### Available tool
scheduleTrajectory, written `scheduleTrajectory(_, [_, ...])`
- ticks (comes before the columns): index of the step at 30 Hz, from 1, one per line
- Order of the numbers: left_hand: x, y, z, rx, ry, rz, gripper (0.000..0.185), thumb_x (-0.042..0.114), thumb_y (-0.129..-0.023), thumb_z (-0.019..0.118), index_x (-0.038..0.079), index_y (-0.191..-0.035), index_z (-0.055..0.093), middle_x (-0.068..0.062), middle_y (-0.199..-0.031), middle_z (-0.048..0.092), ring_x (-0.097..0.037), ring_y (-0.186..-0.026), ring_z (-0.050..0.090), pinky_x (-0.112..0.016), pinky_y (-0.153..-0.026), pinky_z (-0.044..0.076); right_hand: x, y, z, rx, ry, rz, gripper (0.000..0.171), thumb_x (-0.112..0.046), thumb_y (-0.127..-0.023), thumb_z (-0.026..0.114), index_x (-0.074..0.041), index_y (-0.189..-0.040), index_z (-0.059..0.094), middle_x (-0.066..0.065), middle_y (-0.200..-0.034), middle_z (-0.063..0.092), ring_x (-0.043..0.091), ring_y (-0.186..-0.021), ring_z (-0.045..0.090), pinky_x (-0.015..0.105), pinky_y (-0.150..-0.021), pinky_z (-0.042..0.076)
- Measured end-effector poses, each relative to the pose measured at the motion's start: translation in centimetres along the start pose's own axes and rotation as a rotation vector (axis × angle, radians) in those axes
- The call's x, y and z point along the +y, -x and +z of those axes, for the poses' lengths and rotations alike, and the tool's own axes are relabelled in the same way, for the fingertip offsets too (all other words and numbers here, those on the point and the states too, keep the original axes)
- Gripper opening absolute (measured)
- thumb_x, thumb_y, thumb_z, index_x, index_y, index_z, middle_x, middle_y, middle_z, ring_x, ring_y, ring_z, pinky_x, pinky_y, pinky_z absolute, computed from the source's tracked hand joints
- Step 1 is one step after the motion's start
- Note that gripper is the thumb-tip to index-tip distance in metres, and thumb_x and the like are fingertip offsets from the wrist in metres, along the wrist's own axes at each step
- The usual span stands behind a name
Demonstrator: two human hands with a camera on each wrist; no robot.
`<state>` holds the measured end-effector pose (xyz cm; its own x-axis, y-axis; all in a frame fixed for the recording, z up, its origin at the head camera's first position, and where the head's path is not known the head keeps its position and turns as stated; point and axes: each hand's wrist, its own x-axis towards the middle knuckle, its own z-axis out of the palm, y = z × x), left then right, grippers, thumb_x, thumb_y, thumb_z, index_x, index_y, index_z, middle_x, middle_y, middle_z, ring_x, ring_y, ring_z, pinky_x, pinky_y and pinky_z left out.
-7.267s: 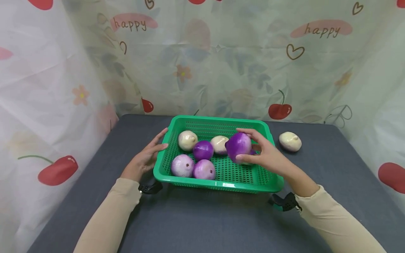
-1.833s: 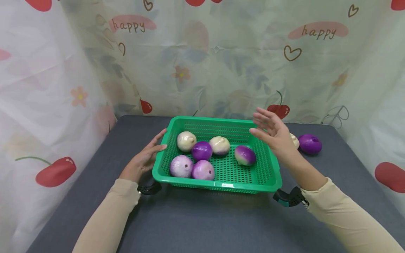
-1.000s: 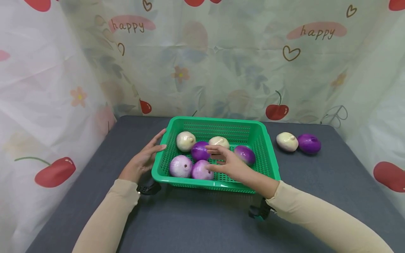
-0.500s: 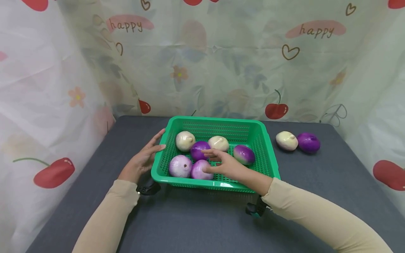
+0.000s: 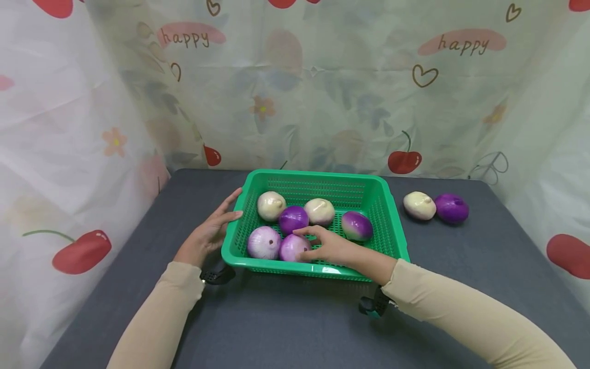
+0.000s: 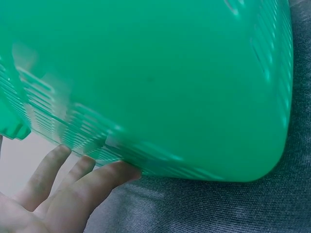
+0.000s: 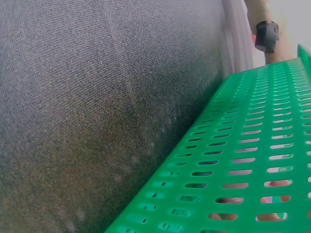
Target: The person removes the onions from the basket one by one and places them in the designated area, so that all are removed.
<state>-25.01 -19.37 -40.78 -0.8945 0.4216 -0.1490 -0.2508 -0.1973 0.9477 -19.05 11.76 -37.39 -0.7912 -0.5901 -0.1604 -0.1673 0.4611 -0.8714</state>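
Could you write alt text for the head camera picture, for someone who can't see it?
A person's right hand reaches into a green basket and touches a pale purple onion, one of six onions inside. The left hand rests against the basket's left side, and two more onions lie on the grey table.

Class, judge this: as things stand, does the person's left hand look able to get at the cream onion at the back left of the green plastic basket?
Probably yes. The left hand rests on the green plastic basket's left wall, and the cream onion lies just inside, uncovered from above.
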Motion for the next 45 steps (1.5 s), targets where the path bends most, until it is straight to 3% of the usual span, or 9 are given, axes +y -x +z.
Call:
scheduleTrajectory(9, [-0.1,-0.2,-0.2,-0.007,-0.002,0.001,0.069,0.009,-0.102,0.045,0.038,-0.155,0.012,-0.015,-0.155,0.017,-0.027,-0.12,0.052,-0.04,-0.084,0.054,0.0,0.0,0.0,-0.04,0.079,0.042,0.065,-0.019,-0.091,0.066,-0.005,-0.147,0.037,0.02,-0.137,0.035,0.036,-0.125,0.045,0.047,-0.102,0.042])
scheduleTrajectory(14, [-0.1,0.0,-0.1,-0.001,-0.002,-0.001,0.07,0.009,-0.102,0.045,0.038,-0.155,0.011,-0.015,-0.155,0.017,-0.026,-0.12,0.051,-0.039,-0.084,0.054,-0.1,0.0,0.0,-0.037,0.163,0.123,0.067,-0.026,-0.089,0.068,-0.002,-0.145,0.039,0.018,-0.134,0.043,0.028,-0.119,0.045,0.045,-0.1,0.042])
scheduleTrajectory(19, [-0.1,0.1,0.0,0.0,0.004,-0.001,0.069,0.009,-0.102,0.044,0.038,-0.155,0.011,-0.015,-0.154,0.018,-0.025,-0.119,0.052,-0.038,-0.084,0.054,-0.2,-0.1,0.0,-0.05,0.168,0.182,0.065,-0.028,-0.089,0.068,0.004,-0.139,0.043,0.016,-0.131,0.052,0.026,-0.117,0.05,0.044,-0.101,0.042])
scheduleTrajectory(27, [-0.1,0.1,0.0,-0.003,0.006,0.003,0.069,0.009,-0.102,0.044,0.038,-0.155,0.011,-0.016,-0.153,0.018,-0.023,-0.115,0.055,-0.038,-0.083,0.055,-0.4,0.2,0.2,0.055,0.171,0.242,0.06,-0.034,-0.082,0.076,-0.004,-0.128,0.051,0.007,-0.12,0.059,0.018,-0.103,0.055,0.036,-0.09,0.047])
scheduleTrajectory(34, [-0.1,0.1,-0.1,-0.006,0.006,0.01,0.069,0.009,-0.102,0.044,0.037,-0.155,0.01,-0.016,-0.154,0.018,-0.023,-0.116,0.054,-0.038,-0.084,0.054,-0.9,0.4,-0.1,0.16,0.092,0.119,0.078,-0.035,-0.078,0.08,-0.01,-0.142,0.042,0.014,-0.129,0.052,0.027,-0.11,0.06,0.037,-0.086,0.052])
scheduleTrajectory(41, [0.0,0.1,-0.1,-0.002,0.01,0.007,0.069,0.009,-0.102,0.045,0.038,-0.155,0.013,-0.015,-0.153,0.019,-0.026,-0.119,0.051,-0.039,-0.084,0.054,-1.9,1.5,-1.4,0.167,-0.106,-0.075,0.08,-0.028,-0.081,0.079,-0.043,-0.146,0.034,0.009,-0.139,0.041,0.032,-0.122,0.05,0.04,-0.083,0.054])
scheduleTrajectory(45, [-0.1,0.0,-0.1,-0.01,0.016,0.006,0.069,0.008,-0.102,0.045,0.037,-0.155,0.012,-0.016,-0.154,0.018,-0.027,-0.121,0.05,-0.04,-0.084,0.054,-2.2,2.7,-2.2,0.135,-0.262,-0.166,0.075,-0.021,-0.085,0.075,-0.038,-0.146,0.034,0.009,-0.141,0.036,0.031,-0.125,0.048,0.042,-0.086,0.054])
